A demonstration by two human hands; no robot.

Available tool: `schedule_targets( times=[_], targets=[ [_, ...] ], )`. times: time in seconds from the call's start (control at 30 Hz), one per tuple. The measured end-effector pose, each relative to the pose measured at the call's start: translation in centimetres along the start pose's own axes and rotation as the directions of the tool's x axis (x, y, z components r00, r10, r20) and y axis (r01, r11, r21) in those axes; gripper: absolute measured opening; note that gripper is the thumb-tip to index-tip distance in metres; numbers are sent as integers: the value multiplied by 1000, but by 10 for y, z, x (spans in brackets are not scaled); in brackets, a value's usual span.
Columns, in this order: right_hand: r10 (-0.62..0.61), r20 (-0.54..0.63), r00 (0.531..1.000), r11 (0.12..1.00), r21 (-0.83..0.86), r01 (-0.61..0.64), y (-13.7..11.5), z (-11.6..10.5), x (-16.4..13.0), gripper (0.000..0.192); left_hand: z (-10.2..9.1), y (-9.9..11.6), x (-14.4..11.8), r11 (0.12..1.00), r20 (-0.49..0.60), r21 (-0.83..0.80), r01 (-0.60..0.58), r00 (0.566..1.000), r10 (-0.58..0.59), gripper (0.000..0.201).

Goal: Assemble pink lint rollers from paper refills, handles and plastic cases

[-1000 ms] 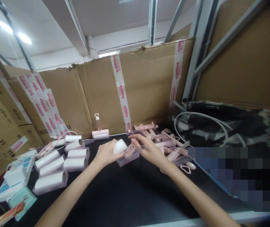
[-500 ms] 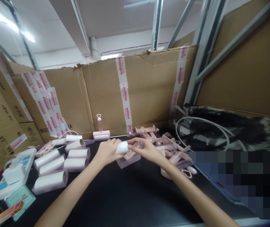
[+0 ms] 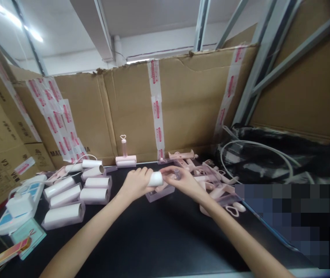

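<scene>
White roll (image 3: 156, 178): gripped in closed left hand (image 3: 136, 184); right hand (image 3: 183, 180) pinches its end, above pink tray (image 3: 159, 192) on black surface (image 3: 159, 235).

Two bare forearms enter from bottom edge of frame, meeting at centre. No sleeves visible up to frame edge. Left hand (image 3: 136, 184): no rings, no watch, no glove. Right hand (image 3: 183, 182): likewise bare, wrist unadorned. Nails too small to judge.

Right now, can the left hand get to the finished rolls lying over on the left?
Probably not at once: the left hand is shut on a white roll. The finished rolls lie close, with bare table between.
</scene>
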State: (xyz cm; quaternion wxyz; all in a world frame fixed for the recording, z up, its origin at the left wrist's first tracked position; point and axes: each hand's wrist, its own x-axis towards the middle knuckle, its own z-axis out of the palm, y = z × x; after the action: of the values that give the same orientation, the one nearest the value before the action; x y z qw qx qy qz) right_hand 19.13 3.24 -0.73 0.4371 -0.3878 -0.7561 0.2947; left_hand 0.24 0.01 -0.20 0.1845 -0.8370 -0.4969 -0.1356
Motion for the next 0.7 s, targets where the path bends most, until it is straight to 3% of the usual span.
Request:
schedule_targets(
  times=[0.43, 0.6, 0.7],
  targets=[
    [34, 9, 999, 995, -98, -33, -3, 7, -2, 19, 5, 3, -1, 997, 32, -75, 5, 999, -3, 25],
    [-9, 6, 1000, 987, -158, 10, 2, 7, 7, 20, 11, -10, 0, 955, 22, -259, 142, 990, -141, 28],
    [-60, -14, 998, 974, -219, 55, 5, -4, 10, 27, 14, -26, 1, 862, 30, -437, 256, 962, -270, 35]
  ],
)
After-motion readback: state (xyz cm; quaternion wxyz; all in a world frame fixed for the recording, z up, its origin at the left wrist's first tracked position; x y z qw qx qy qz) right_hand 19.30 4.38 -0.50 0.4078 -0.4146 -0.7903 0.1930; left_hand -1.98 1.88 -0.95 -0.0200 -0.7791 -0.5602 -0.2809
